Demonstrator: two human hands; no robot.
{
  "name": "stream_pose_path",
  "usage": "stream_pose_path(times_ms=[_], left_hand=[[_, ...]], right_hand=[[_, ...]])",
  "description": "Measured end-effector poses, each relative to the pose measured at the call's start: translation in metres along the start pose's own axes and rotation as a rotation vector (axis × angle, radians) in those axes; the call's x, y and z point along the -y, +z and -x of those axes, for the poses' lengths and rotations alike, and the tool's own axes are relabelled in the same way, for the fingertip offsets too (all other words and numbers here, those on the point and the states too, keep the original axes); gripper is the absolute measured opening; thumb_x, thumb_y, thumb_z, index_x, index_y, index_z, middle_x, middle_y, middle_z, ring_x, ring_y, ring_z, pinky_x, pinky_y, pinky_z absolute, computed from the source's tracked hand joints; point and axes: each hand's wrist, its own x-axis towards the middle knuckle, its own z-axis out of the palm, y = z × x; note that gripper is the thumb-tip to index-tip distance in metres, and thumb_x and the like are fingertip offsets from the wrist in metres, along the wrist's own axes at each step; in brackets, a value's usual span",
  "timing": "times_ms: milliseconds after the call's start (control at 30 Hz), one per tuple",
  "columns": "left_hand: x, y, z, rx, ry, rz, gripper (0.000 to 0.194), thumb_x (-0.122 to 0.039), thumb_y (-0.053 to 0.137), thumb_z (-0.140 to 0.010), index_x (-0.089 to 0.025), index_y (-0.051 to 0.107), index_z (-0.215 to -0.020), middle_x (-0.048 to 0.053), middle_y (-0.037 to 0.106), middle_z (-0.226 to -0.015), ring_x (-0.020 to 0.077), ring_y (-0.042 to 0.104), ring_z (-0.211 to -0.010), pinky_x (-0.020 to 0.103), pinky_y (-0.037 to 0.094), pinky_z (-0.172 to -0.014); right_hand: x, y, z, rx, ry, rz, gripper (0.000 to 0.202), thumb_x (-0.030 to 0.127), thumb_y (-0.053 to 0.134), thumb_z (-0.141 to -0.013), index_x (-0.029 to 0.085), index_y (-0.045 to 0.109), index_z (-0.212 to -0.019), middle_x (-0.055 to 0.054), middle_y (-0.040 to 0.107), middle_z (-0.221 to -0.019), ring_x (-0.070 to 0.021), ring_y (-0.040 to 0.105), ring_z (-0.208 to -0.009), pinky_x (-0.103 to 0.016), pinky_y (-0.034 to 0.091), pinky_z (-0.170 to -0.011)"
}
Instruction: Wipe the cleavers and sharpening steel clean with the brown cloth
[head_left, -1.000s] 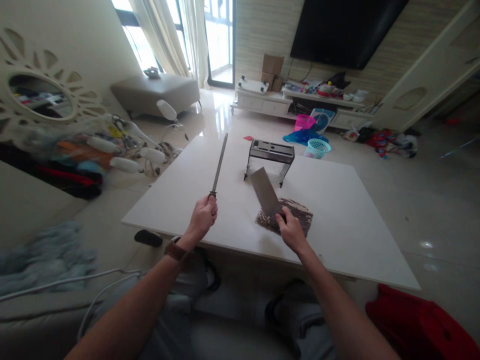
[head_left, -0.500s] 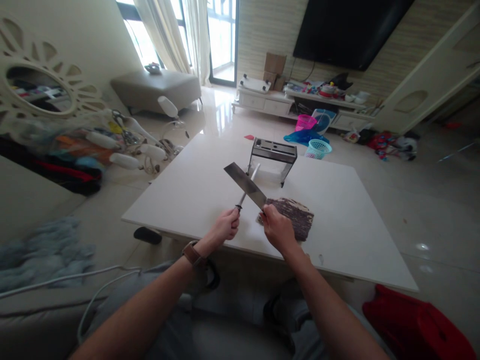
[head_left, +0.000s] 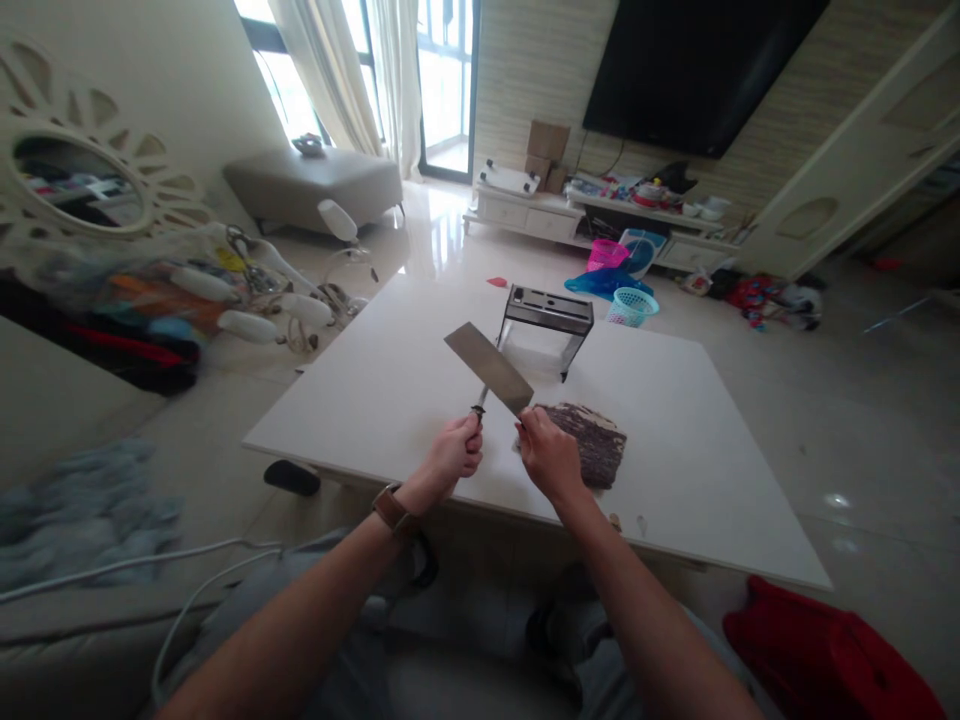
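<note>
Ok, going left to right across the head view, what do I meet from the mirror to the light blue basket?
Mirror → bench → left hand → right hand → light blue basket. The rod and knife overlap, so they are left out.

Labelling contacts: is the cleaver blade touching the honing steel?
Cannot tell: the head view shows the cleaver blade overlapping the honing steel, hiding any contact or gap.
</note>
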Motion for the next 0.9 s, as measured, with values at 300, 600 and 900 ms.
stream_pose_path(times_ms=[300,600,900], left_hand=[[-0.063,-0.052,0.003,-0.106,0.487,0.143,0.045,-0.057,0.07,-0.088,-0.022,0.042,-0.083,-0.011,0.031,-0.057,0.0035,0.023,-0.037,0.015,0.017,-0.033],[-0.027,-0.032,-0.032,-0.15,0.462,-0.02,0.045,-0.056,0.063,-0.09,-0.023,0.038,-0.074,-0.009,0.036,-0.054,0.0044,0.029,-0.038,0.017,0.021,-0.034],[-0.026,-0.029,-0.051,-0.158,0.458,-0.008,0.039,-0.053,0.058,-0.092,-0.023,0.04,-0.076,-0.009,0.038,-0.053,0.0054,0.03,-0.038,0.018,0.024,-0.038]], right_hand=[[-0.061,0.03,0.032,-0.02,0.231,-0.311,0.024,0.045,0.045,-0.101,0.023,0.051,-0.109,-0.009,0.072,-0.096,-0.0269,0.07,-0.083,-0.036,0.049,-0.074],[-0.083,-0.063,-0.012,-0.221,0.37,-0.632,0.044,0.06,0.068,-0.082,0.022,0.062,-0.103,-0.011,0.075,-0.101,-0.0251,0.075,-0.079,-0.035,0.059,-0.065],[-0.111,-0.189,-0.079,0.135,0.459,-0.145,0.026,0.041,0.068,-0.085,0.02,0.059,-0.096,-0.003,0.068,-0.072,-0.012,0.053,-0.048,-0.024,0.037,-0.044]])
